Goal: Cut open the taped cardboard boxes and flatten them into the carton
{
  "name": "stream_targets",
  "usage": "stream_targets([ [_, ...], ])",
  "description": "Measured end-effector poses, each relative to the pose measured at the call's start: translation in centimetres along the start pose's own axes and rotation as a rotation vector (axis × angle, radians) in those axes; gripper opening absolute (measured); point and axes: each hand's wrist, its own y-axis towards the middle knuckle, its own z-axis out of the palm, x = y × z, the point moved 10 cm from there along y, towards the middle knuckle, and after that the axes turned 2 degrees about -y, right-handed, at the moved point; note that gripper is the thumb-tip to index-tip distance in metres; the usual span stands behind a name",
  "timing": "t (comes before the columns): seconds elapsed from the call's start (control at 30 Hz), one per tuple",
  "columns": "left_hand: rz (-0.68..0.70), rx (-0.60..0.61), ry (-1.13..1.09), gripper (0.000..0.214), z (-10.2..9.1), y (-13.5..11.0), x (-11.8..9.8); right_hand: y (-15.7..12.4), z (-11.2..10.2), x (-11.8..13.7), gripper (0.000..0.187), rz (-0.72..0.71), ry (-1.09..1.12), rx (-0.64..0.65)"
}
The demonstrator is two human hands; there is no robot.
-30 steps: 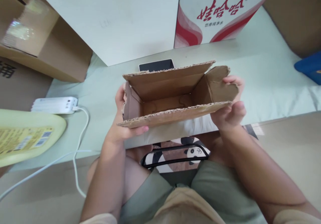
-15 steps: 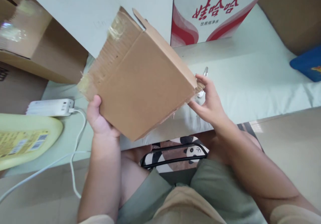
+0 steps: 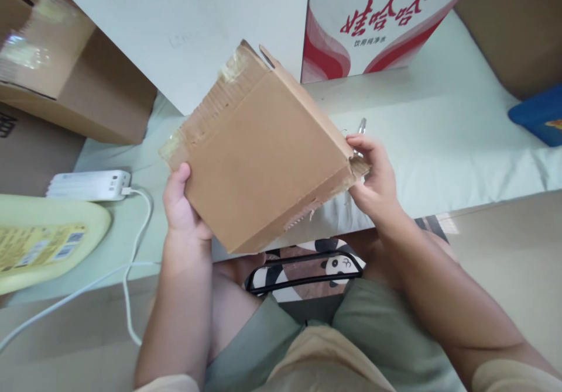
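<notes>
A small brown cardboard box (image 3: 259, 158) is held up over the table edge, tilted, with one plain closed side facing me and torn tape along its upper left edge. My left hand (image 3: 180, 205) grips its lower left edge, thumb on the face. My right hand (image 3: 373, 181) pinches the box's right corner with closed fingers. The box's open side is turned away and hidden.
A pale green table (image 3: 439, 146) carries a red-and-white printed carton (image 3: 373, 23), a large white box (image 3: 188, 35), brown cartons (image 3: 74, 82) at left, a white power bank (image 3: 88, 184) with cable, a yellow object (image 3: 44, 240) and a blue item (image 3: 538, 117) at right.
A second ago the box sat upright with its open top towards me, a hand at each end. It has been turned over and tilted, and now shows a closed face.
</notes>
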Motion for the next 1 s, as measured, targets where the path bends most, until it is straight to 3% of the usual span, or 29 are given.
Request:
stream_targets([
  [0.23,-0.040,0.037,0.024,0.054,-0.2,0.3,0.4,0.2,0.6,-0.3,0.059,-0.054,-0.140,0.064],
  [0.4,-0.116,0.050,-0.026,0.057,0.4,-0.1,1.3,0.0,0.2,-0.2,0.047,-0.025,-0.331,0.007],
  [0.57,-0.158,-0.002,-0.121,0.050,0.7,-0.7,1.4,-0.2,-0.5,1.5,0.062,-0.161,-0.385,-0.065],
  [0.67,-0.127,-0.055,-0.172,0.042,0.3,-0.7,0.9,-0.2,-0.7,2.0,0.049,-0.196,-0.329,-0.061],
  [0.77,-0.097,-0.085,-0.202,0.041,0.1,-0.5,0.7,-0.1,-0.8,0.9,0.039,-0.092,-0.205,-0.052],
  [0.9,-0.026,-0.050,-0.225,0.041,0.5,-0.4,0.2,-0.3,-2.3,-0.4,0.030,0.054,-0.146,-0.229],
  [1.0,0.049,-0.051,-0.236,0.040,0.5,-0.3,-0.2,-0.5,-2.0,1.6,0.019,-0.087,-0.262,-0.267],
])
